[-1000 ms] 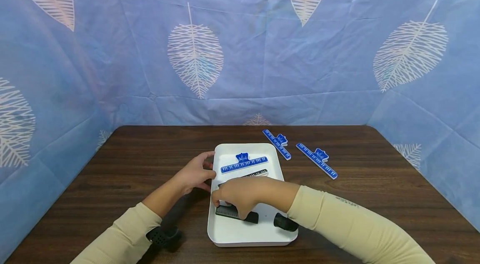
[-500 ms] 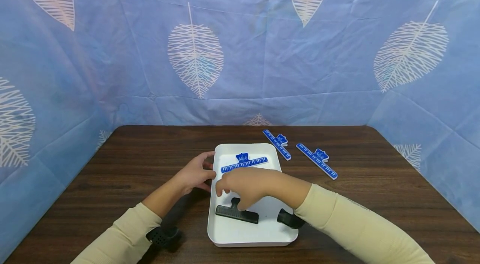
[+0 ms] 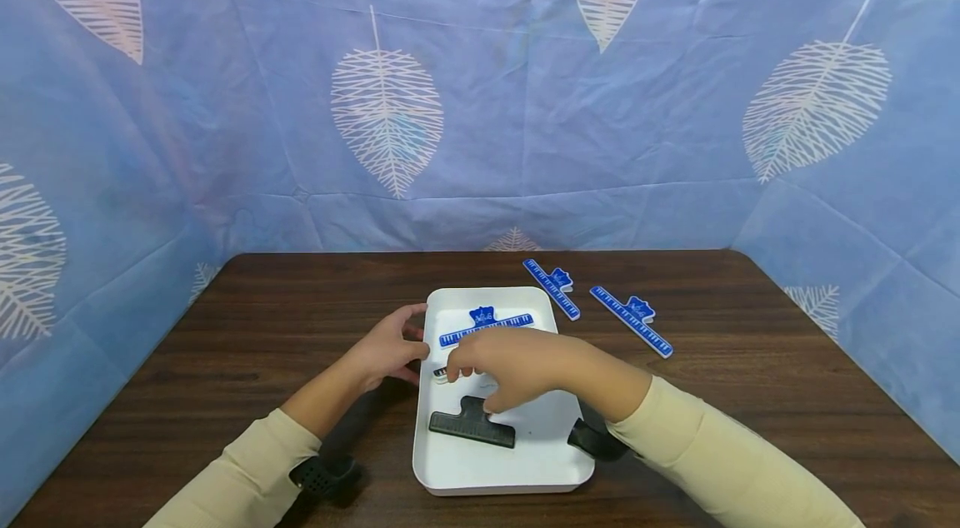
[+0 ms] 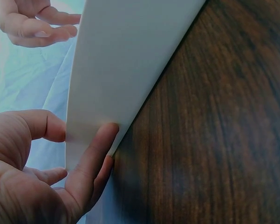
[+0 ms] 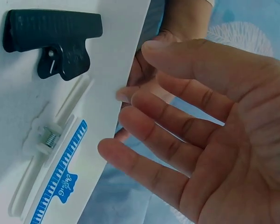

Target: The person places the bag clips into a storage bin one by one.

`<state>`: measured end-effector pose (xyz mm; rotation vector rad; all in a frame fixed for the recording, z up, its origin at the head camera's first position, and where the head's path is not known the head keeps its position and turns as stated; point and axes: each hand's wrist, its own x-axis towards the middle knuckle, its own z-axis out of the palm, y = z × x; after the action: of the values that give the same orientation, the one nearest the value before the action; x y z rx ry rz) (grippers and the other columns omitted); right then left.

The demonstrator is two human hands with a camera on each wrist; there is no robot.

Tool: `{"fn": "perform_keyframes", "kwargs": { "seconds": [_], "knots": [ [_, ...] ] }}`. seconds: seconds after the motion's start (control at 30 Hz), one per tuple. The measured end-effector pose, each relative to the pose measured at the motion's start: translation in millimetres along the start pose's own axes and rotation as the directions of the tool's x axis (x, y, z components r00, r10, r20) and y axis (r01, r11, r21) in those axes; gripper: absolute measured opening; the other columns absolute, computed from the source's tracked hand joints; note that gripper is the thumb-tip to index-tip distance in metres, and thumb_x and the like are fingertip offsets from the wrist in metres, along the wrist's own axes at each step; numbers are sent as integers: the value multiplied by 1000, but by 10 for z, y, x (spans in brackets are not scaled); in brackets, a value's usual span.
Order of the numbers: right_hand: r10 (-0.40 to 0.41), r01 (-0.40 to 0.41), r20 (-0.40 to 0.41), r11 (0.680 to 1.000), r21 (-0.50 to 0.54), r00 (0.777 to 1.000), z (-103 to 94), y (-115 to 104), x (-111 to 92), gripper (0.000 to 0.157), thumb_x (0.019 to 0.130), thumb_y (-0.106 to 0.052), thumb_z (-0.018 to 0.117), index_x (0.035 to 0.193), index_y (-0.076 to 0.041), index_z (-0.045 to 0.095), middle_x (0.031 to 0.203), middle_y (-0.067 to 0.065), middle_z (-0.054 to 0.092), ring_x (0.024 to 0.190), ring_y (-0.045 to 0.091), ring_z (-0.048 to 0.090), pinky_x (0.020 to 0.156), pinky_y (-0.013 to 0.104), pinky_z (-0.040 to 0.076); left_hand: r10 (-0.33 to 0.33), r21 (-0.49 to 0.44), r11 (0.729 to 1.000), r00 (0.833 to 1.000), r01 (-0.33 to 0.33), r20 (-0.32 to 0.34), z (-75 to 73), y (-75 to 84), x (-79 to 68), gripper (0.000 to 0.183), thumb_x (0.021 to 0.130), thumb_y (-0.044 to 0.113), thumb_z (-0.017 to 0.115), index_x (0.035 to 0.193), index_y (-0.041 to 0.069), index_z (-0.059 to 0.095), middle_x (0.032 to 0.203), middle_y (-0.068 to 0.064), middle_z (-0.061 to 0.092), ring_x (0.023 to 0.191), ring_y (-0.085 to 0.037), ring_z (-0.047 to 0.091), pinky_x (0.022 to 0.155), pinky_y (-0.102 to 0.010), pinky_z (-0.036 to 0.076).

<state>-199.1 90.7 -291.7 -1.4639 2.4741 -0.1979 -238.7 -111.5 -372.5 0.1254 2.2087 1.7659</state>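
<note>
My left hand (image 3: 386, 346) touches the left side of the white tray (image 3: 468, 471), its extended fingers against the outer wall in the left wrist view. Above the tray, my right hand (image 3: 517, 368) hangs with loosely bent fingers and holds nothing. Just below its thumb in the head view lies a black wide clip (image 3: 472, 421). A white clip with piano keys (image 3: 440, 373) is mostly hidden under that hand; its spring shows in the right wrist view. Farther back in the tray lies a blue piano-key clip (image 3: 480, 326), partly covered by the right hand.
Two more blue piano-key clips, one nearer (image 3: 632, 320) and one farther (image 3: 552, 288), lie on the dark wooden table (image 3: 315, 295) right of the tray. A blue leaf-patterned cloth (image 3: 480, 112) hangs behind and along the sides.
My right hand has lifted off the black clip and drawn back and to the right, uncovering the clip's handle. The left hand stays at the tray's side.
</note>
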Motion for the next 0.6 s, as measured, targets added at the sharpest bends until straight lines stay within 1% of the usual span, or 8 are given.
{"fn": "perform_keyframes", "kwargs": {
  "seconds": [0.13,0.23,0.33,0.47,0.6],
  "knots": [
    [11,-11,-28,1000,-7,1000,-18,13,-53,40,69,-16,74,106,-19,60,98,-11,58,89,5,52,76,20,45,3,-8,1000,1000,-3,2,4,5,-4,69,75,-7,55,136,9,27,112,-23,40,82,-31,58,54,-44,52],
    [23,-23,-45,1000,1,999,-41,23,-102,41,70,-19,73,108,-21,59,102,-12,57,90,4,51,79,23,46,2,-2,1000,1000,-2,4,6,3,-2,69,75,-6,55,136,9,27,113,-23,40,84,-31,57,54,-43,53],
    [27,-27,-70,1000,6,997,-62,39,-158,43,71,-20,73,111,-21,57,106,-12,56,92,4,50,82,25,45,2,-1,1000,1000,-2,8,8,-6,4,69,75,-5,55,136,9,27,112,-22,40,85,-32,57,55,-43,53],
    [29,-28,-102,1000,14,994,-85,56,-223,42,72,-20,72,111,-21,57,106,-12,55,92,3,50,84,25,44,5,-11,1000,1000,-5,17,3,-28,15,70,75,-5,54,137,9,26,111,-22,41,84,-31,57,54,-43,53],
    [45,-42,-112,999,29,993,-99,64,-278,42,73,-20,71,112,-20,56,108,-12,55,94,3,50,85,25,44,8,-18,1000,1000,-8,18,-8,-46,20,70,74,-6,53,136,9,26,109,-22,42,84,-30,57,54,-44,52]
  ]
}}
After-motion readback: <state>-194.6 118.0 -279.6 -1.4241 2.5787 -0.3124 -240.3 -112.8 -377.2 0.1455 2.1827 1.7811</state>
